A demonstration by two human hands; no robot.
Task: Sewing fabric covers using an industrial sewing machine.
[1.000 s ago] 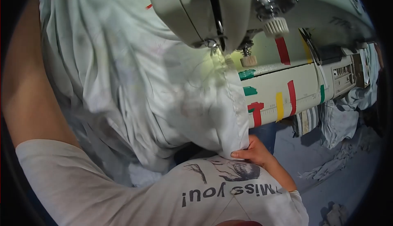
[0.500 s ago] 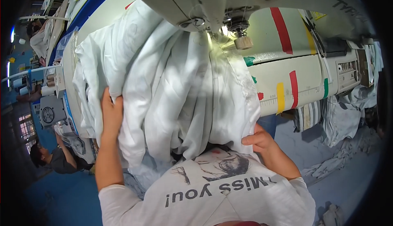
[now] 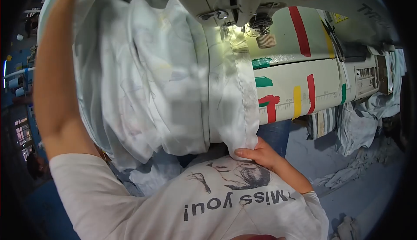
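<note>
A large bunch of thin white fabric (image 3: 173, 88) hangs in deep folds over the bed of a sewing machine (image 3: 243, 5). Its right-hand strip, with a stitched hem, runs up under the lit needle area. At the lower end of that hem, my right hand (image 3: 263, 154) pinches the cloth between thumb and fingers, close to my shirt front. My left forearm (image 3: 58, 96) stretches forward along the left side of the fabric. The hand at its end lies beyond the upper edge of the picture, so its fingers are hidden.
Red, yellow and green tape strips mark the machine bed (image 3: 321, 70), right of the fabric. A tension knob (image 3: 266, 40) juts out beside the needle. Striped cloth (image 3: 321, 123) and grey-white cloth (image 3: 358, 129) hang below the bed's right end. A person (image 3: 35, 164) shows at far left.
My left hand has let go of the fabric's left side and swung far forward, out of the picture. My right hand, still on the hem, has come slightly left. The fabric has shifted and spread.
</note>
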